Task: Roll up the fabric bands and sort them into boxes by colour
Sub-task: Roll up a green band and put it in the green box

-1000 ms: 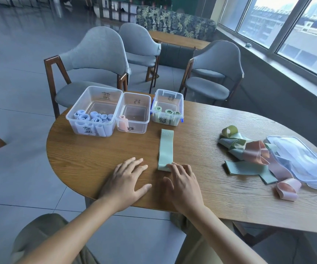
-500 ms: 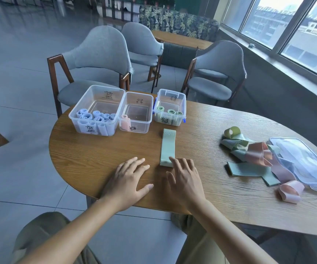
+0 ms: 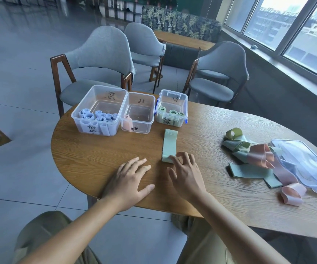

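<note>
- Nearest the table edge, the left hand (image 3: 130,181) lies flat on the wooden table (image 3: 96,159), palm down, fingers spread and relaxed, holding nothing; it sits just left of the band without touching it.
- Beside it the right hand (image 3: 185,175) has its fingers bent, the tips down on the near end of the pale green band (image 3: 169,146) — the near edge of the fabric looks slightly lifted under those fingertips, a pinch at the corner rather than a full grip.
- The band itself lies flat and straight, running away from the right hand toward the boxes, with a faint printed mark at its far end.
- Off to the right, well apart from both hands, a loose heap of unrolled bands (image 3: 256,155) in green, olive and pink lies on the table, with one pink loop (image 3: 292,194) nearer the edge and a clear lid (image 3: 310,164) just beyond the heap.
- Further back stand three clear boxes in a row, each with handwriting on it: the left box (image 3: 98,111) holds blue rolls, the middle box (image 3: 138,115) one pink roll at its near left corner, the right box (image 3: 172,109) a few green rolls — this last sits just past the band's far end.
- Behind the table stand grey chairs (image 3: 100,54).
</note>
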A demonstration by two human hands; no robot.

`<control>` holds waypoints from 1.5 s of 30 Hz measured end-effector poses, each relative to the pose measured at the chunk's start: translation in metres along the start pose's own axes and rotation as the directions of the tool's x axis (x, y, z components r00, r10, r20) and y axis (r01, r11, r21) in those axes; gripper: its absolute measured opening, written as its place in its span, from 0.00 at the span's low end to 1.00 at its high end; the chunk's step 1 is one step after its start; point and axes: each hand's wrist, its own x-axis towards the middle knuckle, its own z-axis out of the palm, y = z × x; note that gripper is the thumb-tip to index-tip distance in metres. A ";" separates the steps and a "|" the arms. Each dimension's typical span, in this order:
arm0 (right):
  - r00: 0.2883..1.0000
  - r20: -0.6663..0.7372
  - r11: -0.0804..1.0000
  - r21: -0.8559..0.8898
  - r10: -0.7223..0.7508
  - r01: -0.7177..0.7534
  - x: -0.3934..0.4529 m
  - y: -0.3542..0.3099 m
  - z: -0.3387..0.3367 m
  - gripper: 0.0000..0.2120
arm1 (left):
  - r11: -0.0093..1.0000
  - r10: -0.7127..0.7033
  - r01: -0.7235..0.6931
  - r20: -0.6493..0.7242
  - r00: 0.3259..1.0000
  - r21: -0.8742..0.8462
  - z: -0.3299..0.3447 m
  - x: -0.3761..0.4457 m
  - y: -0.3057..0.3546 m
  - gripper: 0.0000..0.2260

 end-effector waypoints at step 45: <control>0.997 0.053 0.998 0.028 -0.055 0.053 0.041 0.023 0.006 0.15 | 0.999 -0.011 0.011 -0.016 1.000 -0.039 -0.006 -0.001 0.002 0.28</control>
